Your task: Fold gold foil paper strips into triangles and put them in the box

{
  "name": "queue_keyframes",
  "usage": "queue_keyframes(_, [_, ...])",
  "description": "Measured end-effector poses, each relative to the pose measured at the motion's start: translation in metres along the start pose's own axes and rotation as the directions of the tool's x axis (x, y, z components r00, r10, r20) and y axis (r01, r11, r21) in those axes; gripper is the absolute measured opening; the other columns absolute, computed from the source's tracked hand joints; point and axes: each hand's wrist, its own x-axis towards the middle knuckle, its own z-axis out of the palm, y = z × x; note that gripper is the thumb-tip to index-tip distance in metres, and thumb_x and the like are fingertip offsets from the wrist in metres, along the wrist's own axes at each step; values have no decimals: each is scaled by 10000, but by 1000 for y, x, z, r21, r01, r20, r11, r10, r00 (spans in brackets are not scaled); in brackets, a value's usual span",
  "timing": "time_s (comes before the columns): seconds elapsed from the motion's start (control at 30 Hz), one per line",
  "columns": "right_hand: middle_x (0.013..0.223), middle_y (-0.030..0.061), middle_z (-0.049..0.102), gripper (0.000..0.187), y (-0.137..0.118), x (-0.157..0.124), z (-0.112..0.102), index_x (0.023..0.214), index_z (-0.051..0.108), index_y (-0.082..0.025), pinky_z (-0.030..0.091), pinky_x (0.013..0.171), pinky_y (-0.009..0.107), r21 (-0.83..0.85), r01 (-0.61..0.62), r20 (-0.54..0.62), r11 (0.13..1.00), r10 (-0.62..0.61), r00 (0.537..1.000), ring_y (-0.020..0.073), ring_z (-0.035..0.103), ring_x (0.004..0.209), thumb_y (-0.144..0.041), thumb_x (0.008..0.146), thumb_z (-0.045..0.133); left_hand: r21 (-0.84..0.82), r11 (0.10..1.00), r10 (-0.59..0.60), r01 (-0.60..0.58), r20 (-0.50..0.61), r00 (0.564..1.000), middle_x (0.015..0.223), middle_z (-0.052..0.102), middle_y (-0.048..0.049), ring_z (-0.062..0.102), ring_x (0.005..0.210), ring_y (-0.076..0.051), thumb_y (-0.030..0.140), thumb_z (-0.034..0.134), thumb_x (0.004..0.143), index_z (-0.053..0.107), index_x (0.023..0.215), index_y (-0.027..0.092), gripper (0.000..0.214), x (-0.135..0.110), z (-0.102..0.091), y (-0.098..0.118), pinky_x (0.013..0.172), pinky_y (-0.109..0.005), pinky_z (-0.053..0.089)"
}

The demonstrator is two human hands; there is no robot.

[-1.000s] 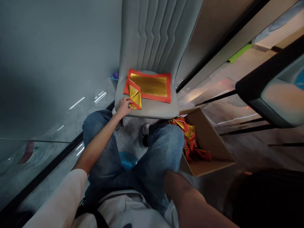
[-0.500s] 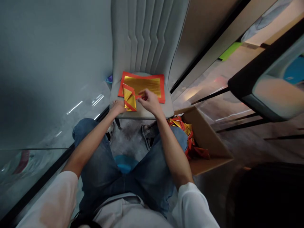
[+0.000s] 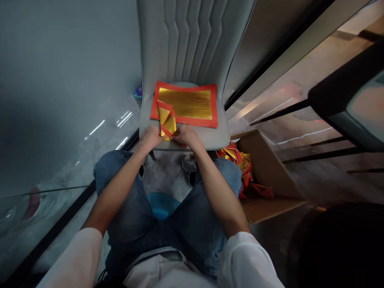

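Note:
A folded red and gold paper point(image 3: 167, 119) lies on the front part of the grey chair seat point(image 3: 210, 137). My left hand point(image 3: 152, 137) grips its lower left edge with closed fingers. At its lower right corner, my right hand point(image 3: 186, 136) pinches the paper, thumb and fingers together. Behind the folded piece rests a flat gold sheet with a red border point(image 3: 189, 103), apparently on a stack. The folded piece overlaps the sheet's front left corner.
Right of my knee stands an open cardboard box point(image 3: 271, 172) holding several folded red and gold papers point(image 3: 247, 170). A blue basin point(image 3: 163, 206) sits on the floor between my legs. Another chair point(image 3: 345, 104) is at the right, and a glass panel point(image 3: 69, 80) runs along the left.
My right hand has come down from above the flat sheet to the folded paper's lower right corner. My left hand stays at its left edge. The view has shifted slightly.

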Motion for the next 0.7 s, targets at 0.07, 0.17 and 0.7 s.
queue_keyframes(0.07, [745,92,775,233,-2,-2,-2,922,789,-146,524,624,267,-42,-39,12,998,40,999,199,726,663,-362,892,870,-32,999,-12,11,-19,1000,1113,819,-133,744,1123,-332,406,850,892,812,1030,225,231,-6,-2,1,893,-393,575])
queue_keyframes(0.17, [741,73,768,227,-4,-4,-5,842,774,-150,466,564,245,-26,-43,46,999,44,998,158,679,589,-357,916,834,-102,994,-34,35,13,999,1130,821,-122,753,1093,-310,390,806,938,802,1044,217,204,-12,-6,0,908,-390,573])
queue_keyframes(0.7, [783,-23,699,511,8,1,14,888,580,-217,515,601,250,428,207,-69,880,-196,978,138,603,648,-497,643,931,-430,902,28,-39,-31,999,939,816,-100,787,953,-300,240,868,868,736,1108,173,282,3,7,-19,873,-396,589])
